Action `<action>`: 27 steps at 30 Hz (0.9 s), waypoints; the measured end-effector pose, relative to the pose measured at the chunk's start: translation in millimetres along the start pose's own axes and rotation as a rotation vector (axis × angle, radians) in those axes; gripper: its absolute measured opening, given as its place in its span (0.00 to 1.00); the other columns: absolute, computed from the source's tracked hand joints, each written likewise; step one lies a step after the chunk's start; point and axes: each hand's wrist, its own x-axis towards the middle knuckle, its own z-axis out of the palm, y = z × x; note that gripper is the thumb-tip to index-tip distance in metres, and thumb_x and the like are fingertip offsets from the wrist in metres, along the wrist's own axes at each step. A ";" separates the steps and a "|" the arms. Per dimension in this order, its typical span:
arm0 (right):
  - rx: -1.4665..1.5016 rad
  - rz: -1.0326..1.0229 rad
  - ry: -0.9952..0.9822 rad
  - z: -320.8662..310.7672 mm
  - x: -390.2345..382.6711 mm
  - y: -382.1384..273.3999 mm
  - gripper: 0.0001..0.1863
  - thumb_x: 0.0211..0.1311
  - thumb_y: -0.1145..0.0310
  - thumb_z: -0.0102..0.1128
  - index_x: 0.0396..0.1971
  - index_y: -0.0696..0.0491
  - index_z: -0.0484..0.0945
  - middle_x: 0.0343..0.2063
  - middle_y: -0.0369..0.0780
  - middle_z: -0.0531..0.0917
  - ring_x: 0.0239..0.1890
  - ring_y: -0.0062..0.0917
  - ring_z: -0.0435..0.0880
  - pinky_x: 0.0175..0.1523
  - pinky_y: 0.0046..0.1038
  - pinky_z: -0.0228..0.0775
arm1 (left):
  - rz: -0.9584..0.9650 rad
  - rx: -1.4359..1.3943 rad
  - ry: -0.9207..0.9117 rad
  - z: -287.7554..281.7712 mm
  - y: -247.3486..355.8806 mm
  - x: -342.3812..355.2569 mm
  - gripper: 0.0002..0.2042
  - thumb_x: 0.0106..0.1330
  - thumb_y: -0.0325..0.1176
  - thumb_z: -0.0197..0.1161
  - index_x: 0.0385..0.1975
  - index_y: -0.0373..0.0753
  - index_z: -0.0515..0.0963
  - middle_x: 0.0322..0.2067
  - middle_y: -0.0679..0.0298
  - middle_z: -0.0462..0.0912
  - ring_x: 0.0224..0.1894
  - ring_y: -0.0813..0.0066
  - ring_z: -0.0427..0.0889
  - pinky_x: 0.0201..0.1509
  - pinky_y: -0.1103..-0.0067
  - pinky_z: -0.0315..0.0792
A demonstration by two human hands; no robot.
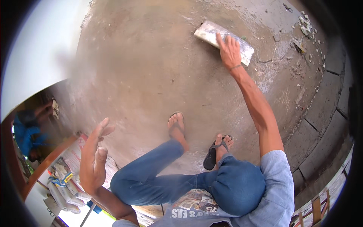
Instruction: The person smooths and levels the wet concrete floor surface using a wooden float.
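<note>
My right hand (230,53) reaches far forward, holding a long, pale, worn rectangular board (210,31) with its fingers laid over the top. The board rests on the damp brown ground (140,56); its underside is hidden. My left hand (94,155) is raised at the lower left, fingers stretched out and nothing in it. It hangs in the air beside my bent left knee.
Stone fragments (305,28) and debris lie at the far right, beside a row of grey blocks (315,117). A white wall (41,49) rises at the left. Stacked bags (68,189) sit lower left, near a person in blue (28,132).
</note>
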 end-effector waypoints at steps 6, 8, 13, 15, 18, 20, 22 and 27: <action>0.146 -0.176 -0.131 -50.4 -65.7 -26.8 0.33 0.60 0.77 0.52 0.68 0.49 0.66 0.37 0.42 0.70 0.42 0.34 0.70 0.48 0.34 0.62 | -0.009 0.002 0.038 -9.5 -6.4 -4.8 0.40 0.72 0.67 0.37 0.68 0.38 0.69 0.53 0.47 0.81 0.60 0.57 0.77 0.67 0.65 0.63; 0.151 -0.246 -0.212 -52.9 -109.6 -33.7 0.34 0.60 0.78 0.52 0.70 0.49 0.64 0.36 0.42 0.70 0.42 0.34 0.69 0.49 0.34 0.62 | -0.021 -0.010 0.041 -10.5 -8.1 -4.3 0.40 0.73 0.67 0.37 0.68 0.38 0.69 0.53 0.47 0.81 0.60 0.57 0.77 0.67 0.65 0.63; -0.037 -0.040 -0.051 -30.1 -85.2 72.5 0.33 0.61 0.78 0.52 0.69 0.47 0.65 0.36 0.42 0.70 0.41 0.33 0.70 0.47 0.34 0.63 | -0.032 -0.029 0.018 -3.4 -5.0 -3.8 0.39 0.74 0.65 0.38 0.67 0.37 0.69 0.54 0.47 0.81 0.61 0.58 0.76 0.66 0.67 0.64; -0.129 0.088 0.042 -24.4 -35.3 123.9 0.29 0.61 0.79 0.51 0.65 0.47 0.69 0.37 0.42 0.72 0.42 0.34 0.73 0.47 0.36 0.65 | -0.016 -0.033 -0.001 -0.5 -2.2 -3.2 0.38 0.74 0.65 0.38 0.67 0.36 0.69 0.54 0.48 0.81 0.59 0.59 0.76 0.66 0.68 0.64; -0.046 0.244 0.070 -43.9 -11.7 156.5 0.31 0.59 0.82 0.51 0.64 0.46 0.70 0.36 0.43 0.71 0.41 0.36 0.72 0.47 0.36 0.66 | 0.016 -0.063 -0.026 -2.0 -3.5 1.7 0.37 0.75 0.64 0.38 0.68 0.36 0.68 0.53 0.49 0.81 0.56 0.60 0.77 0.64 0.69 0.64; 0.027 0.187 0.160 -69.5 -46.7 141.1 0.33 0.57 0.85 0.52 0.64 0.47 0.71 0.35 0.43 0.70 0.40 0.35 0.71 0.47 0.36 0.67 | -0.003 -0.085 -0.034 -4.9 -9.6 6.2 0.37 0.75 0.63 0.38 0.68 0.36 0.68 0.52 0.50 0.81 0.54 0.62 0.77 0.62 0.70 0.65; 0.149 0.202 -0.048 -92.0 -113.7 109.4 0.31 0.59 0.83 0.49 0.64 0.46 0.72 0.36 0.43 0.71 0.40 0.36 0.72 0.46 0.36 0.66 | -0.053 -0.095 -0.031 -6.9 -18.0 9.9 0.36 0.76 0.62 0.38 0.68 0.36 0.67 0.50 0.51 0.81 0.52 0.64 0.77 0.61 0.70 0.65; 0.088 0.125 -0.185 -101.1 -222.5 80.6 0.35 0.57 0.82 0.50 0.68 0.45 0.69 0.36 0.41 0.71 0.40 0.34 0.72 0.48 0.34 0.65 | -0.093 -0.185 -0.035 -7.4 -26.4 13.3 0.37 0.76 0.63 0.38 0.68 0.35 0.67 0.50 0.52 0.81 0.52 0.66 0.76 0.61 0.71 0.65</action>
